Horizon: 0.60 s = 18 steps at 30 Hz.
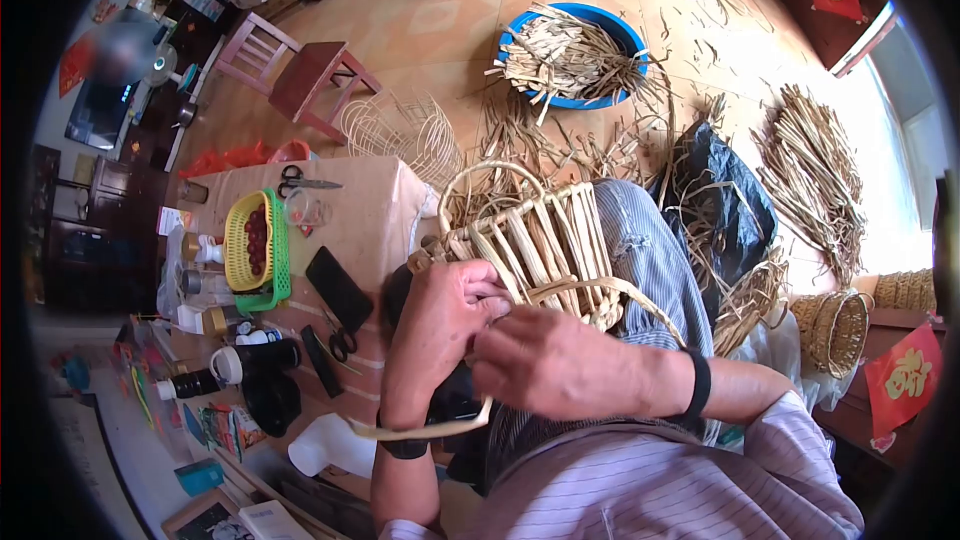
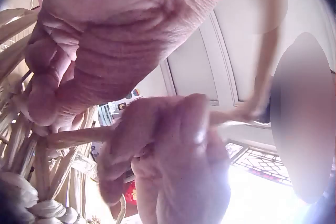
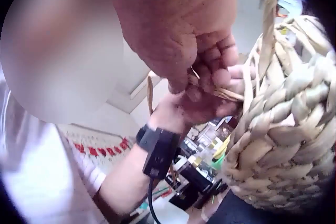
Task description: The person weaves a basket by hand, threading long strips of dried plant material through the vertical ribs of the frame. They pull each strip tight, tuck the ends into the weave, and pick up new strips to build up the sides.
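A half-woven straw basket [image 1: 545, 240] with a looped handle [image 1: 490, 166] rests on the person's lap, its upright strands spaced apart. My left hand [image 1: 440, 325] grips the basket's near edge with curled fingers; in the left wrist view its thumb and fingers [image 2: 44, 90] close where a strand leaves the weave. A flat straw strand [image 2: 79, 137] runs taut from there into my right hand [image 1: 545, 360], which pinches it between thumb and fingers. The strand's loose end [image 1: 430, 432] trails below the hands. Tight braided rows [image 3: 294, 134] show on the basket in the right wrist view.
At left, a table [image 1: 375, 190] bears scissors [image 1: 305, 182], a yellow basket [image 1: 240, 245] of red fruit and several bottles. A blue basin [image 1: 640, 40] of straw stands ahead on the floor. Straw bundles [image 1: 810, 180] and a black bag [image 1: 725, 200] lie at right.
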Tool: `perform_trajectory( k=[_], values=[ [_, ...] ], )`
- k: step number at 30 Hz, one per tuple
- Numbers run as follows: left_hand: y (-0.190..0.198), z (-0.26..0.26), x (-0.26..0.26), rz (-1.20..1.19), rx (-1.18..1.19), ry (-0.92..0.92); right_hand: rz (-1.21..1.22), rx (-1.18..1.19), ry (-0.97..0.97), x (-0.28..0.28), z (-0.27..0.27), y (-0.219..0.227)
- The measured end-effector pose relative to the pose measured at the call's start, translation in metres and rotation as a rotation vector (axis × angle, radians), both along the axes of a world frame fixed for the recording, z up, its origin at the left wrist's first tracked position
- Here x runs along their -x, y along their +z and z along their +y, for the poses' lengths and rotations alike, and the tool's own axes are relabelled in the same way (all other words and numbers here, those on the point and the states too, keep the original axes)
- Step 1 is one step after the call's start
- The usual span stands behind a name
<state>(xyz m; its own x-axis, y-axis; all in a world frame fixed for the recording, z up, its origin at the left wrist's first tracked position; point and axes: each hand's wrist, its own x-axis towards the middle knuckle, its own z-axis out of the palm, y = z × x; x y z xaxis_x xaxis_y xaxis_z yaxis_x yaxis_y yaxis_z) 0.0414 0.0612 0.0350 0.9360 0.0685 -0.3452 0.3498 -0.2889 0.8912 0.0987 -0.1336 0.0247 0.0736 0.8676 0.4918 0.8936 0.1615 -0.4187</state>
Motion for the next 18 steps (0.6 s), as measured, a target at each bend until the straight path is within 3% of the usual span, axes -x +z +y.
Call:
perform_trajectory(
  k=[2,3,4,7,11,18],
  values=[
    [-0.004,0.006,0.005,-0.231,0.058,-0.122,0.159,-0.041,-0.087,-0.031,-0.008,-0.005],
    [0.007,0.000,-0.001,0.161,-0.037,0.040,0.295,0.002,-0.184,-0.044,-0.012,-0.009],
    [0.012,-0.005,-0.004,0.178,-0.170,0.033,0.433,0.045,-0.286,-0.050,-0.015,-0.011],
    [-0.006,-0.004,0.006,0.140,-0.083,0.055,0.745,0.072,-0.305,-0.049,-0.022,-0.010],
    [0.002,-0.006,0.001,0.126,-0.034,0.053,0.880,0.072,-0.241,-0.052,-0.033,-0.014],
    [0.017,-0.014,0.011,0.051,-0.162,0.049,1.249,0.070,-0.430,-0.047,-0.037,-0.028]
  ],
)
